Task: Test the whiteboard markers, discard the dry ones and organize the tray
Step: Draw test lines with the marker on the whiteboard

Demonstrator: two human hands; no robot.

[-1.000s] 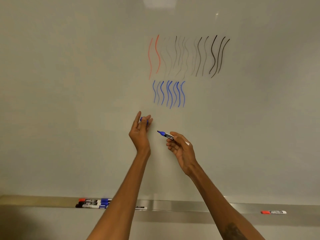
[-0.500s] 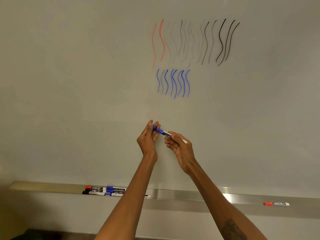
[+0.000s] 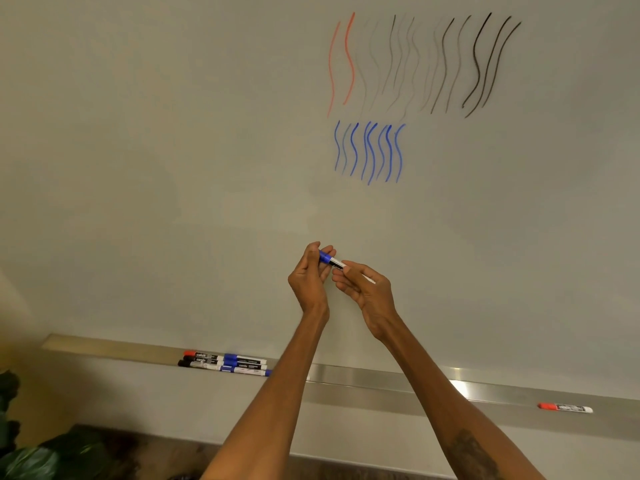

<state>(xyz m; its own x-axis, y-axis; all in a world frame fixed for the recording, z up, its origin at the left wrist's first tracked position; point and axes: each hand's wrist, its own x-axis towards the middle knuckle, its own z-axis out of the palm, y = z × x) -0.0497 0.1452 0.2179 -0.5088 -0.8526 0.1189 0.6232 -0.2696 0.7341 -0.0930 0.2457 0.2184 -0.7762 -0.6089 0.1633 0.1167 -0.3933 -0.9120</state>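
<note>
Head view: the left hand point(image 3: 310, 278) pinches the blue cap end of a white-barrelled blue whiteboard marker point(image 3: 330, 259). The right hand point(image 3: 367, 292) curls round its barrel. Both are raised before the white whiteboard point(image 3: 173, 168), well above the silver metal tray point(image 3: 381, 375). A cluster of capped markers point(image 3: 225, 362) lies toward the tray's left end and a lone red-capped marker point(image 3: 564, 407) near its right, with bare ledge between.

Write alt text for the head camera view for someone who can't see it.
Before a whiteboard, the left hand pinches the blue-capped end of a blue marker while the right hand grips its barrel. Wavy red, black and blue test strokes sit above; the tray below holds a marker cluster at left and one red-capped marker at right.
</note>
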